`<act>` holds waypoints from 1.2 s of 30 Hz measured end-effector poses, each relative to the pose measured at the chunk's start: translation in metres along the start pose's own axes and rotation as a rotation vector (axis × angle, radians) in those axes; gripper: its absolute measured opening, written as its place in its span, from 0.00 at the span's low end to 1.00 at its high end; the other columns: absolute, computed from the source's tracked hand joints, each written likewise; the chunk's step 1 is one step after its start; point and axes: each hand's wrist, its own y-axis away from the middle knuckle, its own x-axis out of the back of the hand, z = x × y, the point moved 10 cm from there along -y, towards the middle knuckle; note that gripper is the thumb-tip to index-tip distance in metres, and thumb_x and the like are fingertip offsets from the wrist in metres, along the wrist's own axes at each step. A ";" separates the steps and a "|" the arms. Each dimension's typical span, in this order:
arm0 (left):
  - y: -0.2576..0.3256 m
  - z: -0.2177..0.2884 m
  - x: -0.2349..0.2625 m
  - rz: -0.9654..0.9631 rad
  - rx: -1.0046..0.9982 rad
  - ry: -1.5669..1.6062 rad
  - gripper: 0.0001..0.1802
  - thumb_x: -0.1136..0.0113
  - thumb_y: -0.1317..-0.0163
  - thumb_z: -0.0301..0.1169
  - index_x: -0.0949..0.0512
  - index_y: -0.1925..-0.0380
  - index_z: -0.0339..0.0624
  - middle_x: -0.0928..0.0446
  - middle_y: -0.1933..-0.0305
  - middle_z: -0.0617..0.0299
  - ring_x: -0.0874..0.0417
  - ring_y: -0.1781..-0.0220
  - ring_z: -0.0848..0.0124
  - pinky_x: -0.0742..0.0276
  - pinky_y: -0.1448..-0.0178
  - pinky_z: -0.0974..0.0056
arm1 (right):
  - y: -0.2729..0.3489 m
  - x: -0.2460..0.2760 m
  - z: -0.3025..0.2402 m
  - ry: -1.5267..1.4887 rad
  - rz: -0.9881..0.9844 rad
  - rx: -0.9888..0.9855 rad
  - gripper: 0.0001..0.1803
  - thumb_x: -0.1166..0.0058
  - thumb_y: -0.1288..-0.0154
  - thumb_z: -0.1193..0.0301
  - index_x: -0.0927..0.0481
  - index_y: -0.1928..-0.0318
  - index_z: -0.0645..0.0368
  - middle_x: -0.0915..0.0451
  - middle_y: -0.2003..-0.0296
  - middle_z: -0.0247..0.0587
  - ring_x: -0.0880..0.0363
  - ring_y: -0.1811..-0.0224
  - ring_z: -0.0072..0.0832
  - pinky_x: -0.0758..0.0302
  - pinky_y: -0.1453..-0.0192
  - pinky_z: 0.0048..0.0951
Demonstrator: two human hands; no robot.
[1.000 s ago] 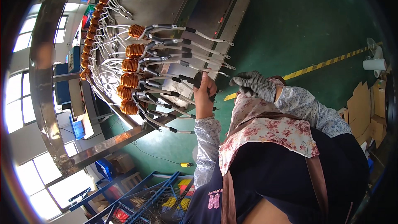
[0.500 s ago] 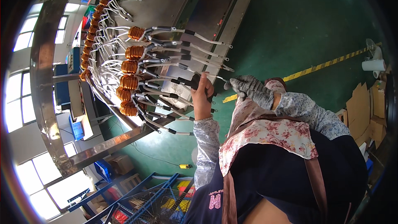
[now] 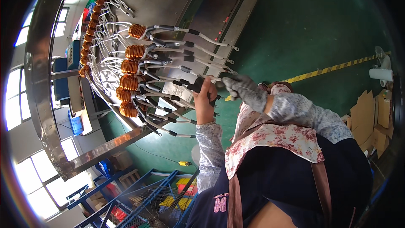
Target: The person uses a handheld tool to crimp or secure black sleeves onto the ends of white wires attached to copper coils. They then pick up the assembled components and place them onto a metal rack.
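Observation:
Several copper-wound ring coils [image 3: 135, 51] lie in a column on the metal bench, their white leads with black sleeves pointing right toward me. My bare left hand [image 3: 205, 101] is closed, thumb up, around a black piece [image 3: 196, 84] beside one white lead [image 3: 214, 78]. More black shows below its fingers; I cannot make out its kind. My right hand [image 3: 247, 90], in a grey glove, pinches that same lead near its free end, which the fingers hide. Neighbouring leads end in bare metal ring terminals [image 3: 235, 48] past the bench edge.
A long row of more coils [image 3: 89, 31] runs along the bench's far left side. A metal frame post [image 3: 40, 80] and rail [image 3: 109, 143] stand at left. Blue racking [image 3: 168, 185] is below, cardboard [image 3: 363, 116] at right, and yellow-black tape [image 3: 333, 65] crosses the green floor.
My right hand has moved slightly left along the lead, closer to my left hand, and its fingers now cover the lead's end. My left hand has hardly moved.

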 end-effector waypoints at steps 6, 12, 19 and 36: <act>0.006 0.001 0.006 0.095 -0.007 -0.048 0.10 0.44 0.39 0.30 0.32 0.77 0.42 0.38 0.84 0.71 0.43 0.87 0.82 0.52 0.83 0.74 | -0.011 -0.007 -0.035 0.679 -0.017 0.481 0.14 0.55 0.31 0.63 0.23 0.61 0.61 0.25 0.77 0.37 0.26 0.74 0.27 0.26 0.66 0.29; 0.012 0.005 0.011 0.153 -0.016 -0.019 0.10 0.45 0.39 0.31 0.32 0.77 0.41 0.37 0.84 0.70 0.43 0.87 0.82 0.51 0.83 0.74 | -0.006 -0.024 0.012 -0.100 -0.337 -0.180 0.15 0.55 0.32 0.57 0.26 0.68 0.54 0.30 0.79 0.29 0.33 0.80 0.21 0.33 0.72 0.25; 0.020 0.005 0.016 0.296 0.011 -0.074 0.07 0.45 0.39 0.31 0.29 0.73 0.41 0.35 0.83 0.70 0.40 0.87 0.82 0.50 0.83 0.75 | -0.003 -0.049 0.042 -0.718 -0.478 -0.694 0.17 0.55 0.33 0.53 0.27 0.69 0.52 0.30 0.78 0.30 0.36 0.80 0.20 0.36 0.73 0.23; 0.041 0.031 -0.007 0.041 -0.054 -0.008 0.06 0.48 0.35 0.30 0.29 0.63 0.39 0.24 0.71 0.59 0.32 0.83 0.78 0.44 0.82 0.76 | 0.019 -0.033 -0.089 0.976 0.111 0.790 0.18 0.47 0.40 0.60 0.24 0.57 0.62 0.22 0.63 0.51 0.24 0.58 0.45 0.28 0.53 0.39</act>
